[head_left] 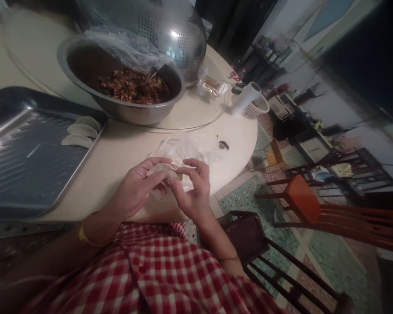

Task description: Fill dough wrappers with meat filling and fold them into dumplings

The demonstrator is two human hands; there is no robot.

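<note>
Both hands meet over the table's near edge around one pale dumpling (160, 169). My left hand (139, 183) is closed on its left side, thumb along the front and fingers behind. My right hand (194, 185) pinches the dough edge at the right end with thumb and forefinger. The fingers partly hide the dumpling, so how far its rim is sealed I cannot tell. Behind the hands lies a crumpled clear plastic bag (183, 146). Several folded dumplings (81, 131) rest in the right side of a metal tray (75, 174) to the left.
A steel bowl (131, 114) of dark minced filling (134, 87) stands on a glass turntable, plastic film over its back rim. Behind it is a perforated colander (186, 48). A wrapped packet (212, 85), plastic roll (247, 98) and white basket (258, 107) sit right. Chairs (301, 198) stand beyond.
</note>
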